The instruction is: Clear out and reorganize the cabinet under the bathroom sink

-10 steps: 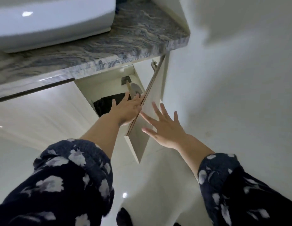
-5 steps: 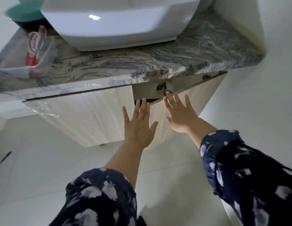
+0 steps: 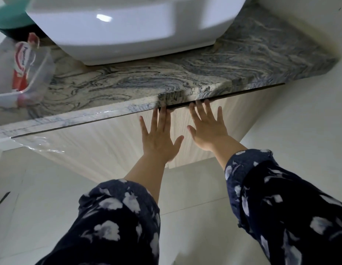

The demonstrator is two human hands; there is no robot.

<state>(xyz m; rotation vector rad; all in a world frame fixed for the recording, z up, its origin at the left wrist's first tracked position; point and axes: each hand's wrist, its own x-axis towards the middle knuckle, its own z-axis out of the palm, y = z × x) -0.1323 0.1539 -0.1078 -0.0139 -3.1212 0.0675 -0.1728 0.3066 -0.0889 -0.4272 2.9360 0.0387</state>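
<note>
The pale wood cabinet under the sink has two doors, and both look closed. My left hand (image 3: 159,136) lies flat with straight fingers near the inner edge of the left door (image 3: 101,142). My right hand (image 3: 207,125) presses flat on the right door (image 3: 244,115), its fingertips reaching the dark gap under the marble counter (image 3: 147,81). The inside of the cabinet is hidden.
A white basin (image 3: 128,29) sits on the counter. At the left stand a clear plastic container (image 3: 34,73) holding a red and white tube (image 3: 22,62), and a teal item (image 3: 9,18) behind it. White floor tiles (image 3: 195,188) lie below, a white wall to the right.
The right door, wide open a second ago, has swung closed under my hands. Both hands now lie flat on the door fronts, and my view has shifted left and up.
</note>
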